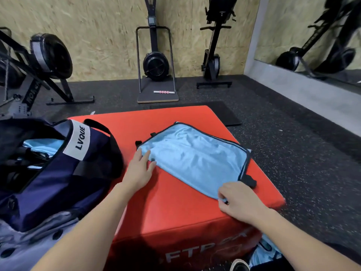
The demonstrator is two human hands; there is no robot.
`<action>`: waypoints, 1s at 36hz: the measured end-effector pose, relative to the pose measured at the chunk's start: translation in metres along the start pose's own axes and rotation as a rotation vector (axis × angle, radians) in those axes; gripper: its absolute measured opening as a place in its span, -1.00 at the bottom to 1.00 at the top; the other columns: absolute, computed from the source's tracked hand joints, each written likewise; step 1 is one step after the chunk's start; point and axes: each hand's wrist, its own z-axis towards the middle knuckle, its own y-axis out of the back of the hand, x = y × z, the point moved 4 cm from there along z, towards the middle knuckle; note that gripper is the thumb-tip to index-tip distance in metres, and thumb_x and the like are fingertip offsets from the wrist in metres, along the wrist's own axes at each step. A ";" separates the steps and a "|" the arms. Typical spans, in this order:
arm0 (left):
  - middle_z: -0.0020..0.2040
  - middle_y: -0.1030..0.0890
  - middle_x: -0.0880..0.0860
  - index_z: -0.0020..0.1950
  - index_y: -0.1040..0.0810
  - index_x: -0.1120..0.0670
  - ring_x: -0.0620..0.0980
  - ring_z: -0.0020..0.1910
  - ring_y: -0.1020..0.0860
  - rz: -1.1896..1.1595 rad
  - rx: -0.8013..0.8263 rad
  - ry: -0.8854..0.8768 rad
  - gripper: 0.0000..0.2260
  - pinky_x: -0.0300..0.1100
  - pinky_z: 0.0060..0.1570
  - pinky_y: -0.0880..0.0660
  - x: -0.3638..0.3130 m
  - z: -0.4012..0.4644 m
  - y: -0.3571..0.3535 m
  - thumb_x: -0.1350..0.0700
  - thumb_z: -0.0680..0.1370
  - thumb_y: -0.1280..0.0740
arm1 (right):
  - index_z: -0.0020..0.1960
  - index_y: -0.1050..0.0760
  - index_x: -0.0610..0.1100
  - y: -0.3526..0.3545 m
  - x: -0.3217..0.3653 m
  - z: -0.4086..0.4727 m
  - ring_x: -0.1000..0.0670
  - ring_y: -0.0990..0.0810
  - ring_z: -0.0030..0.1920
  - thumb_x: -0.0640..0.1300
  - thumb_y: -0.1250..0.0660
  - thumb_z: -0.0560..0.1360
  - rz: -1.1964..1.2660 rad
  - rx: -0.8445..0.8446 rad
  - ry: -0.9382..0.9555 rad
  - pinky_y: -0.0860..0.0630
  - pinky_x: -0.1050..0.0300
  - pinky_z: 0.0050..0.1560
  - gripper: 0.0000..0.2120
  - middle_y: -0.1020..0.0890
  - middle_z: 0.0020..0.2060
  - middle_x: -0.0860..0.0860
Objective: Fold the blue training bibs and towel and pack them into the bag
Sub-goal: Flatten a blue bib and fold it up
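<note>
A light blue training bib (195,157) with dark trim lies folded flat on the red padded box (175,202). My left hand (139,171) rests with straight fingers at the bib's left edge. My right hand (240,200) pinches the bib's near corner. The navy bag (58,173) marked LVQUE stands open at the left on the box, with light blue fabric (45,146) inside it. More light blue fabric (263,251) lies on the floor at the box's lower right.
A grey garment (29,245) lies in front of the bag. Rowing machines and a ski trainer (154,61) stand along the wooden back wall. A black mat (220,114) lies behind the box. A mirror covers the right wall.
</note>
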 end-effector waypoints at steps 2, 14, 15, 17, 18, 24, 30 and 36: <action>0.58 -0.13 0.26 0.55 -0.29 0.14 0.21 0.58 -0.07 0.042 -0.002 -0.024 -0.48 0.03 0.54 -0.03 -0.001 0.004 0.001 -0.08 0.65 -0.21 | -0.36 -0.45 0.03 -0.003 0.019 0.008 0.02 -0.53 -0.41 0.07 -0.21 0.30 0.022 0.046 -0.029 -0.43 0.13 -0.39 -0.85 -0.49 -0.46 0.06; 0.47 -0.41 0.13 0.46 -0.42 0.09 0.03 0.55 -0.20 0.008 0.025 -0.094 -0.58 -0.12 0.47 -0.17 0.010 -0.046 0.038 -0.03 0.64 -0.25 | -0.14 -0.63 -0.05 -0.020 0.145 0.074 0.09 -0.61 -0.14 -0.01 -0.34 0.45 0.630 0.206 -0.192 -0.54 0.09 -0.03 -0.86 -0.68 -0.21 0.08; 0.42 -0.47 0.12 0.43 -0.46 0.10 0.05 0.50 -0.30 0.015 0.030 -0.108 -0.60 -0.13 0.44 -0.23 0.013 -0.053 0.040 -0.03 0.63 -0.26 | -0.14 -0.65 -0.06 -0.019 0.152 0.076 0.17 -0.59 -0.21 -0.03 -0.37 0.48 0.758 0.225 -0.179 -0.53 0.18 -0.08 -0.87 -0.67 -0.25 0.10; 0.31 -0.57 0.06 0.36 -0.53 0.10 0.05 0.33 -0.48 0.012 0.051 -0.131 -0.64 -0.18 0.31 -0.34 0.017 -0.066 0.043 -0.03 0.62 -0.30 | -0.10 -0.67 -0.07 -0.015 0.155 0.077 0.27 -0.58 -0.26 -0.01 -0.42 0.50 0.902 0.225 -0.156 -0.44 0.40 -0.17 -0.86 -0.67 -0.26 0.16; 0.27 -0.60 0.04 0.33 -0.56 0.10 0.03 0.28 -0.53 0.002 0.064 -0.140 -0.66 -0.22 0.26 -0.36 0.017 -0.073 0.043 -0.02 0.60 -0.32 | -0.10 -0.67 -0.04 -0.014 0.150 0.077 0.29 -0.58 -0.25 0.01 -0.43 0.50 0.923 0.208 -0.159 -0.42 0.43 -0.17 -0.87 -0.67 -0.25 0.17; 0.05 -0.68 -0.04 0.11 -0.69 0.03 -0.11 0.06 -0.59 -0.095 0.102 -0.252 -0.77 -0.24 0.17 -0.44 -0.001 -0.106 0.040 -0.04 0.51 -0.45 | -0.10 -0.64 -0.03 -0.011 0.073 0.057 0.20 -0.59 -0.09 -0.02 -0.42 0.51 0.692 0.115 -0.198 -0.46 0.24 0.04 -0.91 -0.66 -0.19 0.15; -0.09 -0.62 -0.17 0.08 -0.68 -0.04 -0.18 -0.05 -0.50 -0.077 0.155 -0.343 -0.60 -0.32 0.01 -0.38 -0.014 -0.131 0.022 -0.31 0.45 -0.39 | -0.07 -0.57 0.06 -0.009 -0.008 0.015 0.05 -0.57 0.03 0.16 -0.37 0.50 0.340 0.088 -0.229 -0.46 0.05 0.12 -0.82 -0.57 -0.11 0.20; 0.10 -0.53 -0.11 0.25 -0.58 -0.09 -0.08 0.18 -0.42 0.065 0.206 -0.303 -0.18 -0.08 0.24 -0.38 -0.011 -0.147 0.010 -0.62 0.28 -0.08 | 0.04 -0.63 0.09 -0.007 -0.029 -0.013 0.16 -0.51 0.09 0.45 -0.14 0.40 0.354 0.142 -0.206 -0.42 0.15 0.21 -0.46 -0.58 -0.02 0.24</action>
